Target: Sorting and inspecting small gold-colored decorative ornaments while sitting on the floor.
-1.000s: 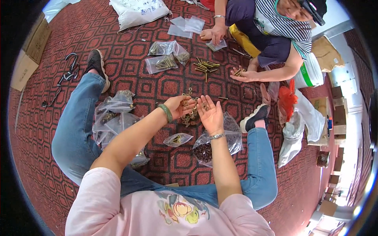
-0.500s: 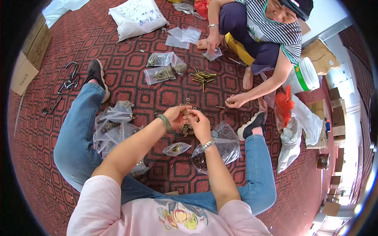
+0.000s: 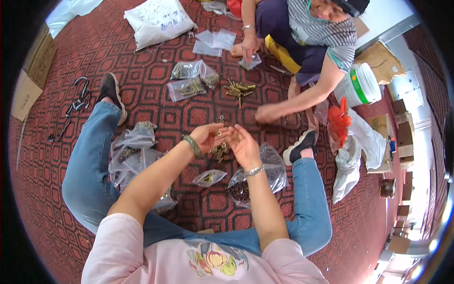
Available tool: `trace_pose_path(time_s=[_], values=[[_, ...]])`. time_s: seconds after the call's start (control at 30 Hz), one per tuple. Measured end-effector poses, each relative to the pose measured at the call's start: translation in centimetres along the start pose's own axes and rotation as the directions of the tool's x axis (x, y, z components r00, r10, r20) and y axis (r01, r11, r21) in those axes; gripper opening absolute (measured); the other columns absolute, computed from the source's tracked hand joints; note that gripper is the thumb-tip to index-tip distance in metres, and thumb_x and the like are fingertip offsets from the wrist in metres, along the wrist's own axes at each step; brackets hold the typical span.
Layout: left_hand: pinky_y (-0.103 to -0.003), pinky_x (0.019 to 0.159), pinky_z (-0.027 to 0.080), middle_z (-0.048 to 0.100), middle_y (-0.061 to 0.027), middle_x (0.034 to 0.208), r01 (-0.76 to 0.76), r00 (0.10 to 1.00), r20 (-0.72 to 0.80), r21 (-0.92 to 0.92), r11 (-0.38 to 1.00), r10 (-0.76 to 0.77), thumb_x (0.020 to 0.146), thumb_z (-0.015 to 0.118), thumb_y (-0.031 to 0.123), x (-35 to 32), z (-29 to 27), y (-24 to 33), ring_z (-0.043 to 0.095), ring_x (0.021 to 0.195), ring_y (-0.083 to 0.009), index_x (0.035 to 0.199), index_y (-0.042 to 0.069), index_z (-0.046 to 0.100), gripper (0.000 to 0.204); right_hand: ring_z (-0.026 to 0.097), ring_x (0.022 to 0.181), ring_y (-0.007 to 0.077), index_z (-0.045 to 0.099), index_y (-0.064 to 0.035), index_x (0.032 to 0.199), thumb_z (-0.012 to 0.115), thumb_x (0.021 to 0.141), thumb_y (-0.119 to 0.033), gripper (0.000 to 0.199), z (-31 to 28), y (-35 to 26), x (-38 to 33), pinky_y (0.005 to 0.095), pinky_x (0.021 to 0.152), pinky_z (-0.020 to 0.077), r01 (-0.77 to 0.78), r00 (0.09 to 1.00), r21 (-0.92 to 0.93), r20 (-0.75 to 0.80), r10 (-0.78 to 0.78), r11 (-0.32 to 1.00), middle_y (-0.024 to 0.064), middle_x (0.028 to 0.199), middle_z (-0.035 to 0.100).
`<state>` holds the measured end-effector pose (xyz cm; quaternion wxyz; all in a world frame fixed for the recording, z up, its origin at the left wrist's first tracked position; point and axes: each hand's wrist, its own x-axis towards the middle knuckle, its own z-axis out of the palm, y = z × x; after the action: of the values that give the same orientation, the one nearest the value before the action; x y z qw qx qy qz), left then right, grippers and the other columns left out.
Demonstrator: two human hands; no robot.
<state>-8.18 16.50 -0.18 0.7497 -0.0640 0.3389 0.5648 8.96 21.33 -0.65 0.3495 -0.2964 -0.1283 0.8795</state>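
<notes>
My left hand (image 3: 206, 137), with a green bangle at its wrist, is half curled, and what looks like a small metal nut (image 3: 219, 134) rests at its fingers. Close against its fingertips is my right hand (image 3: 244, 148), palm up, fingers apart, with nothing visible in it. Below both hands lies a pile of small brass-coloured nuts (image 3: 220, 152), partly covered by them. Nearer me is a small zip bag of metal pieces (image 3: 209, 178). By my right wrist sits a larger clear bag of dark small parts (image 3: 240, 191).
Clear bags of hardware (image 3: 134, 139) lie by my left leg, and more filled bags (image 3: 188, 87) farther out. Opposite crouches a co-worker (image 3: 321, 33), one blurred hand (image 3: 269, 113) near a pile of brass bolts (image 3: 241, 88). A white bucket (image 3: 365, 84) and red plastic bag (image 3: 338, 125) are right.
My right hand has opened from a pinch beside the left fingers and turned palm up. The co-worker's near arm has swung left toward the bolt pile. The view has shifted slightly.
</notes>
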Motion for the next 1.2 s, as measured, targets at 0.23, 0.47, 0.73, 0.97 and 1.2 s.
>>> trace_pose_path(time_s=[0.23,0.47,0.73,0.97,1.2], values=[[-0.029,0.076,0.053,0.059,-0.015,0.103,-0.014,0.999,0.031,0.023,1.0,0.014,0.09,0.045,0.008,1.5,-1.7,-0.4,0.063,0.086,-0.0202,0.114,-0.001,0.047,0.025,0.056,0.101,0.0235,0.033,0.0002,0.129,0.044,0.09,-0.002,0.041,1.3,-0.1,0.2,0.0304,0.088,0.0494,0.089,0.995,-0.177,0.069,-0.078,0.98,0.017,0.119,0.049],[-0.03,0.08,0.051,0.06,-0.0118,0.1,-0.014,0.999,0.031,0.045,0.999,0.012,0.09,0.044,0.006,0.3,-0.6,-0.3,0.061,0.088,-0.0197,0.112,0.0,0.048,0.024,0.055,0.102,0.0255,0.03,-0.0001,0.131,0.04,0.085,0.007,0.048,0.9,-0.4,0.1,0.0314,0.09,0.0484,0.089,0.995,-0.116,0.055,-0.083,0.989,0.0188,0.124,0.045],[-0.03,0.079,0.051,0.06,-0.0113,0.101,-0.008,0.995,0.1,0.054,0.998,0.002,0.09,0.041,0.006,0.6,-1.2,0.0,0.061,0.087,-0.0192,0.116,0.001,0.045,0.027,0.055,0.101,0.0266,0.029,0.0,0.131,0.038,0.082,0.007,0.05,0.6,-0.3,0.3,0.0328,0.091,0.0476,0.058,0.996,-0.088,0.077,-0.051,0.994,0.0189,0.123,0.046],[-0.03,0.077,0.051,0.06,-0.0113,0.1,-0.018,0.995,0.099,0.052,0.998,0.013,0.09,0.04,0.005,0.6,-1.1,-0.2,0.061,0.086,-0.0189,0.118,0.001,0.044,0.028,0.053,0.105,0.0268,0.03,0.0006,0.13,0.037,0.079,0.007,0.052,0.6,-0.3,0.4,0.0335,0.093,0.0462,0.056,0.995,-0.065,0.08,-0.051,0.996,0.0187,0.123,0.046],[-0.03,0.077,0.052,0.059,-0.0133,0.1,-0.023,0.995,0.102,0.041,0.999,0.019,0.091,0.037,0.004,0.4,-0.9,-0.1,0.062,0.085,-0.02,0.12,-0.002,0.041,0.031,0.052,0.107,0.0266,0.033,0.0012,0.129,0.036,0.077,0.008,0.052,0.4,-0.3,0.4,0.034,0.094,0.0453,0.046,0.994,-0.048,0.1,-0.041,0.998,0.0187,0.123,0.046]])
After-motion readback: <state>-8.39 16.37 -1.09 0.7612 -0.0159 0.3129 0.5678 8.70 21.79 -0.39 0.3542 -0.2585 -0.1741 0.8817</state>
